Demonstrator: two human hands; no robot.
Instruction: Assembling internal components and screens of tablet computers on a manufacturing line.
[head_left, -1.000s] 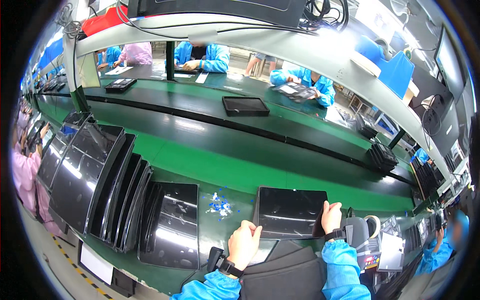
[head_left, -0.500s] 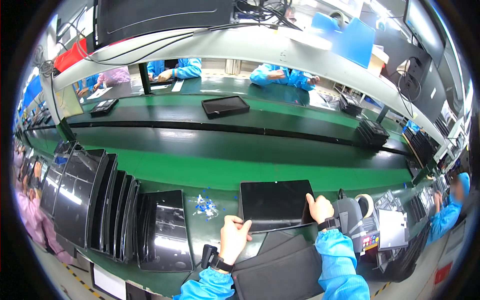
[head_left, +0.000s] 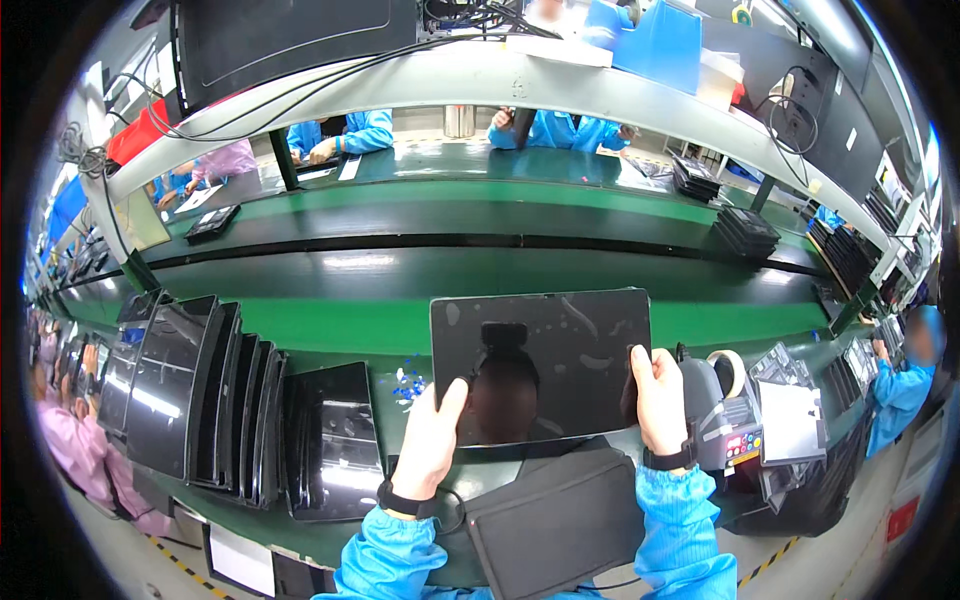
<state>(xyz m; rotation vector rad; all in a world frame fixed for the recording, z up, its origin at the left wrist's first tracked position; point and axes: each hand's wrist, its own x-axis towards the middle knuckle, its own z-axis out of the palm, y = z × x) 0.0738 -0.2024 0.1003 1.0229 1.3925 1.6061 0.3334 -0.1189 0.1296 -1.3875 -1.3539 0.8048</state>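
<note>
The left hand (head_left: 430, 435) grasps a black tablet (head_left: 560, 365) by its lower left edge, the right hand (head_left: 660, 400) by its right — thumbs on the front, glossy face toward the person. The tablet is held up in front of them, smudges across its glass. Below it lies a dark flat pad (head_left: 550, 520). Left of the left hand are blue and white scraps (head_left: 408, 383), a flat black panel (head_left: 335, 440), then a leaning row of panels (head_left: 165, 385). Beyond the right hand — a tape roll (head_left: 740, 374) and a white sheet (head_left: 790, 422). Across the green bench (head_left: 340, 325) sits a co-worker in blue (head_left: 555, 130).
</note>
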